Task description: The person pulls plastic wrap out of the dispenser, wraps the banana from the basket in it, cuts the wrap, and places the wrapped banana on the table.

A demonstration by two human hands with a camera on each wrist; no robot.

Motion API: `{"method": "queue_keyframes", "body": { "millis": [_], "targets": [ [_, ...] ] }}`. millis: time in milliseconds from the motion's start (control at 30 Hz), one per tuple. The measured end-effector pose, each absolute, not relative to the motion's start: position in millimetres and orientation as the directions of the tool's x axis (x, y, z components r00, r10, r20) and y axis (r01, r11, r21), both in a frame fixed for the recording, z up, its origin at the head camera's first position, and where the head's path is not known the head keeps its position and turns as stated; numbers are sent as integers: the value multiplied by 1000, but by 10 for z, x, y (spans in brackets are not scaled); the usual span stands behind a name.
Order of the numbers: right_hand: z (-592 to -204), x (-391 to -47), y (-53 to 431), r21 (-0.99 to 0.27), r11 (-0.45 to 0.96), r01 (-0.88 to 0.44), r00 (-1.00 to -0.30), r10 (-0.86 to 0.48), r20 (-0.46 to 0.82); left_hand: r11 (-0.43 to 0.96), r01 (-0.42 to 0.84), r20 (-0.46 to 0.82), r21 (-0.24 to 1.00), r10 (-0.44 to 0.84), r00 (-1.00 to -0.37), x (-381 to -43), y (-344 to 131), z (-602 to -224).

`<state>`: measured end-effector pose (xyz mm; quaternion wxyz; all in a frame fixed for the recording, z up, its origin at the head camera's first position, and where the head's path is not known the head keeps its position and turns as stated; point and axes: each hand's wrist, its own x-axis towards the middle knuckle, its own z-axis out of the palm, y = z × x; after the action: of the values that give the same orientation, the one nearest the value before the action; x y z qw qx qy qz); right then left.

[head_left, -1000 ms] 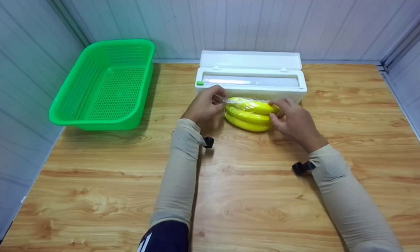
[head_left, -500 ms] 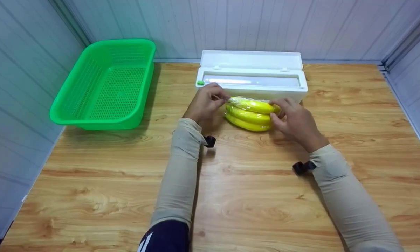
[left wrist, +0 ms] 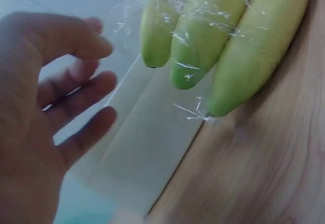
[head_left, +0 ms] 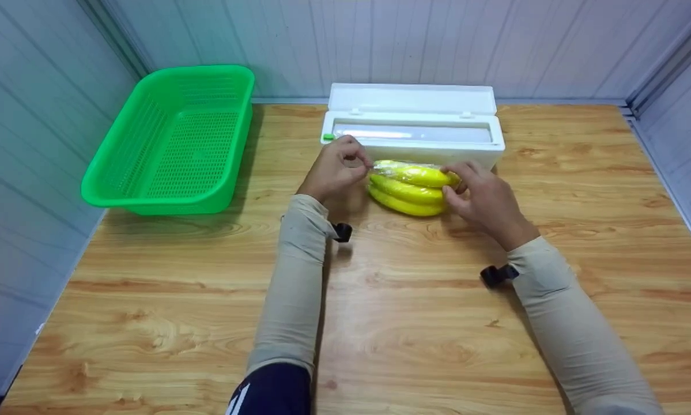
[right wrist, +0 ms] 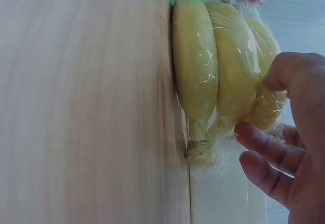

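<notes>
A bunch of yellow bananas [head_left: 408, 190] lies on the table, wrapped in clear cling film [right wrist: 216, 150]. The green-tipped ends [left wrist: 183, 76] point toward my left hand [head_left: 335, 172], whose thumb and index finger pinch the film's edge at the upper left of the bunch; the other fingers are loosely bent. At the bunch's right end, my right hand [head_left: 486, 199] grips the bananas between thumb and fingertips near the film-covered stem [right wrist: 200, 152]. Just behind the bananas stands a white cling film box [head_left: 414, 153] with its lid [head_left: 412, 99] raised.
A green perforated plastic basket [head_left: 166, 196] stands at the back left of the wooden table [head_left: 408, 323]. White panel walls [head_left: 287, 52] enclose the back and both sides. A small green slider [head_left: 328, 137] sits on the box's left end.
My left hand's fingertips shifted slightly toward the bananas, then back left, at the film's edge. The right hand, bananas and box hold their places.
</notes>
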<state>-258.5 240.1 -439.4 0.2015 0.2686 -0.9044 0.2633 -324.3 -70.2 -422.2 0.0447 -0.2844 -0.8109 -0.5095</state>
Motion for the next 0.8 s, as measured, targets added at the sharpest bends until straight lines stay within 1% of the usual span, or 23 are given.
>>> {"method": "queue_keyframes", "body": {
  "millis": [133, 267, 400, 600, 700, 800],
  "targets": [
    [-4393, -2587, 2397, -371, 716, -591, -776, -379, 504, 284, 415, 242, 864, 488, -839, -3224, -720, -4219],
    [-4395, -2589, 2394, -374, 719, -586, -779, -374, 503, 341, 354, 137, 871, 523, -841, -3207, -726, -4216],
    [-4396, -2590, 2391, -381, 719, -582, -784, -371, 498, 401, 319, 70, 859, 523, -849, -3199, -690, -4216],
    [-4393, -2586, 2389, -397, 720, -568, -796, -360, 487, 522, 331, 27, 786, 506, -862, -3185, -535, -4208],
    [-4391, -2585, 2385, -401, 723, -562, -801, -355, 482, 555, 347, 44, 756, 485, -873, -3182, -476, -4213],
    [-4390, -2584, 2382, -405, 721, -562, -802, -355, 480, 577, 394, 102, 715, 471, -876, -3187, -446, -4210]
  ]
}}
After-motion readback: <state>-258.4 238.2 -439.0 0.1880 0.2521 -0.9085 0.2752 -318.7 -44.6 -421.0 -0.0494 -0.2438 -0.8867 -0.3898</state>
